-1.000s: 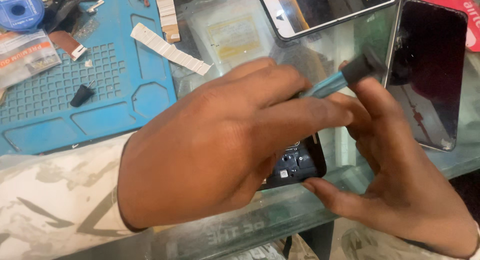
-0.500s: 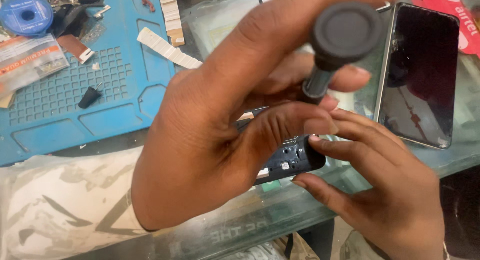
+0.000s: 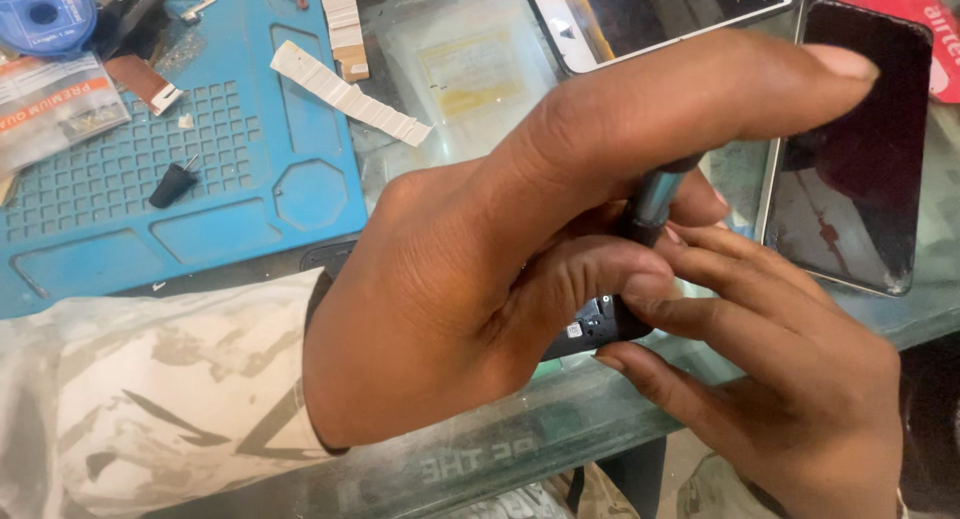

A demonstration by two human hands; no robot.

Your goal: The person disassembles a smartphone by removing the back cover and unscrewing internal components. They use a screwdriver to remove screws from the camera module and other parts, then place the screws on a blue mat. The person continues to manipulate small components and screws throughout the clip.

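Left hand (image 3: 480,299): my fingers are curled tight around a screwdriver (image 3: 652,199), the index finger stretched out over its top; only a short stretch of the metal shaft shows.
Right hand (image 3: 790,379): my fingers are narrow, pinching the end of a small dark device (image 3: 590,329) that lies under both hands near the front edge of the glass counter (image 3: 480,449).
In the way: my left hand hides most of the device and the screwdriver tip.
Right side: a black phone (image 3: 850,149) lies face up, just beside my right hand.
Above: a white phone (image 3: 640,14), well apart.
Left side: a blue mat (image 3: 230,209) with a white strip (image 3: 345,94), a small black bit (image 3: 172,184) and a blue reel (image 3: 45,14).
Open room: bare mat near my left sleeve (image 3: 150,409).
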